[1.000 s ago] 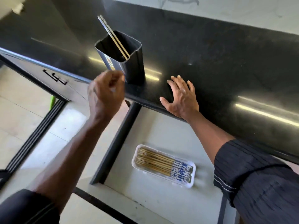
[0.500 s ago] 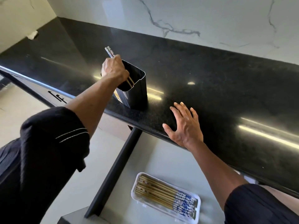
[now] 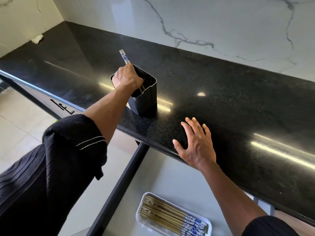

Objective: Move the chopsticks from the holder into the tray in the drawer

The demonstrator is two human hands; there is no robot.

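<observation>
A dark square holder [image 3: 146, 103] stands near the front edge of the black counter. My left hand [image 3: 127, 78] is over its rim, shut on a pair of chopsticks [image 3: 124, 56] whose blue-and-white ends stick up past my fingers; their lower parts slant into the holder. My right hand [image 3: 196, 143] lies flat on the counter edge, fingers spread, holding nothing. Below, in the open drawer [image 3: 170, 178], a clear white tray [image 3: 141, 208] holds several chopsticks lying side by side, patterned ends to the right.
The black counter [image 3: 221, 92] runs along a white marble wall [image 3: 187, 23]. A small white scrap [image 3: 37, 38] lies at the far left corner. The drawer's dark side rail [image 3: 119, 184] runs diagonally below the counter. A closed drawer with a handle [image 3: 62, 106] is at left, above the tiled floor.
My left hand rose from below the counter edge to the holder and closed on the chopsticks. The view tilted upward, showing more wall. My right hand stayed flat on the counter.
</observation>
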